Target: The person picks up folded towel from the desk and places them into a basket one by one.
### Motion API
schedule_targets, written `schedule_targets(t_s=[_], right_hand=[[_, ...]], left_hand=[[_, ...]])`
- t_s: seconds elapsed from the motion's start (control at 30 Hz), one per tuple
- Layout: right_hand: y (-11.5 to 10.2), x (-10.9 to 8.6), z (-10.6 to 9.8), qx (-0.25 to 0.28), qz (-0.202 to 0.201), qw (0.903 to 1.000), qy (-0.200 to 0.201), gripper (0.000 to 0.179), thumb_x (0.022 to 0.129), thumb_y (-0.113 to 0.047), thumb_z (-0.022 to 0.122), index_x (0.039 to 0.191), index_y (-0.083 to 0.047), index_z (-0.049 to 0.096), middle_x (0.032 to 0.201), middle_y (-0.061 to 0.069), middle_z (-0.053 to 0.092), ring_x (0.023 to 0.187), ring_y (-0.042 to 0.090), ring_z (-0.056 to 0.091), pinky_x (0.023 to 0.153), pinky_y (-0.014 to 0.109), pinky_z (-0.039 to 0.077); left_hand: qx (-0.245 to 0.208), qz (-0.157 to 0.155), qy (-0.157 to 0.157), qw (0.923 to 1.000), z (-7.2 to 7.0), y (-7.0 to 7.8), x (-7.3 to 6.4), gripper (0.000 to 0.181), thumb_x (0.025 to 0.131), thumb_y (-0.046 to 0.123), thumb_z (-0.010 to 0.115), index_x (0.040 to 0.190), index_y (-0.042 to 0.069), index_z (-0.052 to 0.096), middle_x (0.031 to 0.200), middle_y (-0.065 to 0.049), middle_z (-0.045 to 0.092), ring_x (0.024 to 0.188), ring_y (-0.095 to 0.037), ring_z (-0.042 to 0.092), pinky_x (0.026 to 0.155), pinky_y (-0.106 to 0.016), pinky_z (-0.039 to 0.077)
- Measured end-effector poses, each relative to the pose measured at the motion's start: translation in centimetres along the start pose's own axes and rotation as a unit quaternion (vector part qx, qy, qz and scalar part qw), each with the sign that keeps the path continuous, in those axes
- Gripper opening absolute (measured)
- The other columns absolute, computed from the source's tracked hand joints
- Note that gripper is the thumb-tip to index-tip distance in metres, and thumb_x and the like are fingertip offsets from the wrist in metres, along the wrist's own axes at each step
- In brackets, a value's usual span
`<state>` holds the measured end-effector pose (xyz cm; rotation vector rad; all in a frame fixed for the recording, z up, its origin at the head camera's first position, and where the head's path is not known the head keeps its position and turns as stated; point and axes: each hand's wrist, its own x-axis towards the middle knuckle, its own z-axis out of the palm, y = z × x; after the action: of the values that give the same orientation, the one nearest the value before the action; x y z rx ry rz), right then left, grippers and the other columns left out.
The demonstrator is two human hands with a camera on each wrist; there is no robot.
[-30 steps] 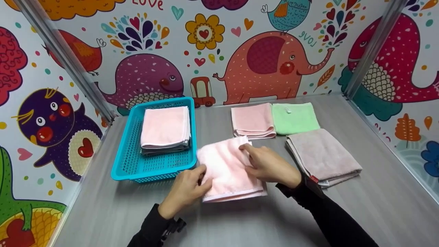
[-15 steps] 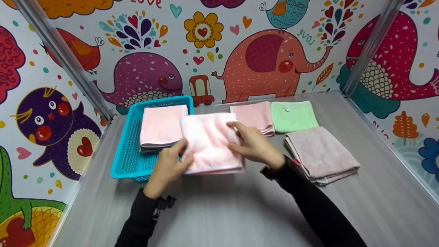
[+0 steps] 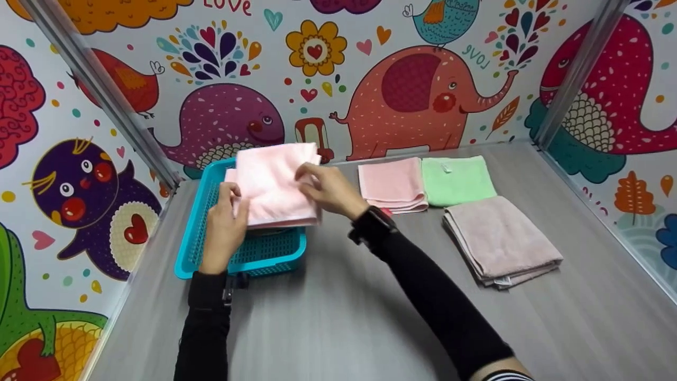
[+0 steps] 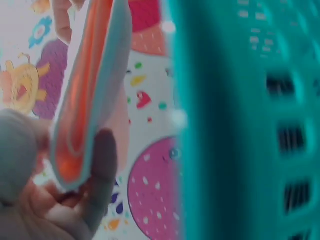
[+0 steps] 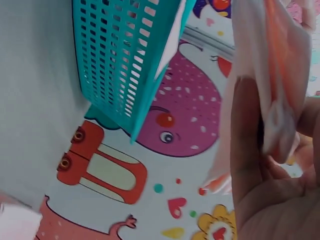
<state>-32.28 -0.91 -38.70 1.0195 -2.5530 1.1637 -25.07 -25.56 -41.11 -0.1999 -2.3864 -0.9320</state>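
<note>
A folded pink towel [image 3: 275,185] is held above the teal basket [image 3: 182,264] in the head view. My left hand [image 3: 225,222] pinches its left edge, thumb on the near face. At the opposite edge my right hand [image 3: 330,188] grips it between thumb and fingers. The left wrist view has the towel [image 4: 82,110] edge-on, its folded layers caught between thumb and fingers, beside the basket wall. In the right wrist view the towel [image 5: 272,75] is pinched likewise, with the basket [image 5: 120,55] behind. The stack inside the basket is mostly hidden by the held towel.
Right of the basket lie a folded pink towel [image 3: 392,182], a light green one [image 3: 457,180] and a larger greyish-pink one [image 3: 502,238] on the grey table [image 3: 328,317]. Cartoon-printed walls [image 3: 317,106] stand at the back and both sides.
Both hands have carried the pink towel left and up, from over the table to above the basket. It now covers the stack there. The other towels stay where they were.
</note>
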Motion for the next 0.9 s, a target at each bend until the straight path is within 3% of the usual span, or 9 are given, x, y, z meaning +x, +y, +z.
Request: schedule_targets(t_s=[0.07, 0.17, 0.27, 0.4, 0.6, 0.73, 0.8, 0.9], right_hand=[[0.0, 1.2, 0.9, 0.007, -0.008, 0.9999, -0.008, 0.017, 0.100, -0.013, 0.068, 0.115, -0.009, 0.074, 0.117, 0.008, 0.075, 0.095, 0.019, 0.065, 0.089, 0.030, 0.051], [0.1, 2.7, 2.1, 0.011, -0.015, 0.9998, -0.008, 0.014, 0.100, -0.011, 0.067, 0.109, -0.007, 0.078, 0.117, 0.009, 0.076, 0.111, 0.022, 0.068, 0.103, 0.035, 0.050], [0.5, 3.7, 3.1, 0.014, -0.006, 0.9999, 0.000, 0.015, 0.101, -0.010, 0.065, 0.109, -0.007, 0.078, 0.118, 0.009, 0.075, 0.112, 0.022, 0.067, 0.103, 0.037, 0.051], [0.9, 4.3, 4.3, 0.005, 0.016, 0.9997, -0.020, 0.022, 0.101, -0.007, 0.062, 0.118, -0.008, 0.076, 0.126, 0.010, 0.073, 0.110, 0.021, 0.064, 0.100, 0.035, 0.051], [1.6, 4.4, 6.1, -0.013, 0.056, 0.9956, -0.075, 0.042, 0.096, -0.002, 0.063, 0.137, -0.008, 0.067, 0.126, 0.013, 0.068, 0.093, 0.019, 0.054, 0.079, 0.028, 0.044], [2.1, 4.5, 7.0, -0.046, 0.061, 0.9928, -0.092, 0.051, 0.097, -0.005, 0.064, 0.147, -0.009, 0.059, 0.116, 0.013, 0.063, 0.088, 0.018, 0.050, 0.073, 0.026, 0.040], [2.2, 4.6, 7.5, -0.080, 0.060, 0.9903, -0.097, 0.053, 0.099, -0.009, 0.064, 0.151, -0.012, 0.054, 0.113, 0.011, 0.061, 0.087, 0.019, 0.050, 0.075, 0.029, 0.044], [2.1, 4.7, 7.9, -0.138, 0.067, 0.9827, -0.104, 0.055, 0.102, -0.017, 0.062, 0.156, -0.019, 0.049, 0.116, 0.009, 0.061, 0.096, 0.021, 0.055, 0.097, 0.035, 0.048]], left_hand=[[0.009, 0.006, 0.001, 0.9999, -0.2, -0.8, 0.1, 0.003, 0.102, 0.001, 0.053, 0.104, 0.003, 0.052, 0.079, -0.016, 0.052, 0.067, -0.031, 0.047, 0.062, -0.042, 0.036], [0.015, -0.009, -0.022, 0.9996, -0.4, -1.5, 0.3, 0.015, 0.106, -0.001, 0.046, 0.105, 0.000, 0.061, 0.097, -0.023, 0.061, 0.086, -0.037, 0.056, 0.075, -0.048, 0.042], [0.009, -0.055, -0.073, 0.9958, -0.8, -1.9, 0.5, 0.026, 0.107, 0.002, 0.043, 0.122, -0.002, 0.064, 0.118, -0.027, 0.059, 0.099, -0.040, 0.054, 0.086, -0.051, 0.042], [0.006, -0.101, -0.137, 0.9853, -1.1, -2.6, 0.5, 0.048, 0.099, 0.000, 0.048, 0.146, -0.002, 0.052, 0.138, -0.029, 0.049, 0.114, -0.041, 0.049, 0.100, -0.054, 0.039], [0.032, -0.108, -0.196, 0.9741, -1.0, -3.8, 0.2, 0.068, 0.094, -0.004, 0.049, 0.160, -0.005, 0.029, 0.158, -0.034, 0.028, 0.145, -0.046, 0.034, 0.120, -0.058, 0.028], [0.051, -0.141, -0.234, 0.9606, -0.8, -4.4, 0.1, 0.073, 0.097, -0.002, 0.048, 0.164, 0.003, 0.020, 0.168, -0.033, 0.010, 0.155, -0.048, 0.015, 0.124, -0.061, 0.018], [0.060, -0.157, -0.243, 0.9553, -0.8, -4.6, 0.1, 0.074, 0.098, 0.001, 0.049, 0.165, 0.006, 0.018, 0.170, -0.031, 0.006, 0.156, -0.050, 0.009, 0.124, -0.063, 0.015], [0.060, -0.162, -0.244, 0.9542, -0.9, -4.9, 0.3, 0.075, 0.098, 0.003, 0.050, 0.165, 0.008, 0.017, 0.171, -0.028, 0.006, 0.156, -0.049, 0.010, 0.123, -0.065, 0.016]])
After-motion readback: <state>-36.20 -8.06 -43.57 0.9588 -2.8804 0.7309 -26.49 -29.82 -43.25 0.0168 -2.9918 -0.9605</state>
